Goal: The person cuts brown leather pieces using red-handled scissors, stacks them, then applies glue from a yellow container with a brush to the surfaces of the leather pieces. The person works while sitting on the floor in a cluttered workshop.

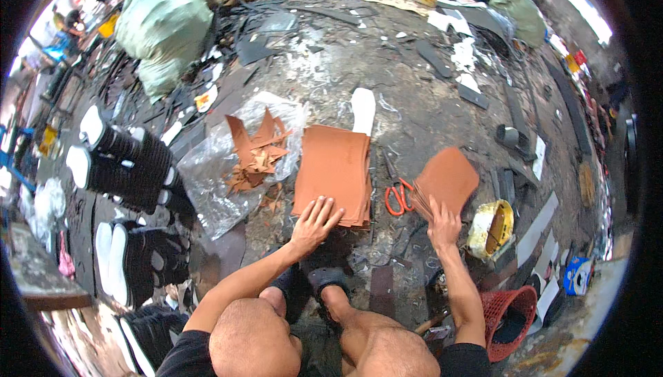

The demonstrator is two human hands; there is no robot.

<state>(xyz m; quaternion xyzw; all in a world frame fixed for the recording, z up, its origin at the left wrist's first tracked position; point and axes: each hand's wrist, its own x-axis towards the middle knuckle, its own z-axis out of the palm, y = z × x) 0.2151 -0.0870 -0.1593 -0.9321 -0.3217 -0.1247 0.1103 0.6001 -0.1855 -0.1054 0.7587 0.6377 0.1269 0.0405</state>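
Note:
My left hand (316,223) lies with spread fingers on the near edge of a stack of rectangular orange-brown sheets (333,170). To its right, my right hand (444,226) grips the near edge of a stack of rounded pieces (449,176) in the same colour. Its thumb and some fingertips are hidden. Between the two stacks are scissors with orange handles (398,199), touched by neither hand. A white sole-shaped piece (363,109) sticks out beyond the far edge of the sheets.
Pointed orange-brown offcuts (254,159) lie on clear plastic (200,187) at left. Stacked black-and-white soles (124,163) stand farther left. At right are a cut-open yellow container (489,230) and a red basket (492,308). A pale green sack (166,24) stands far left; dark scraps litter the floor.

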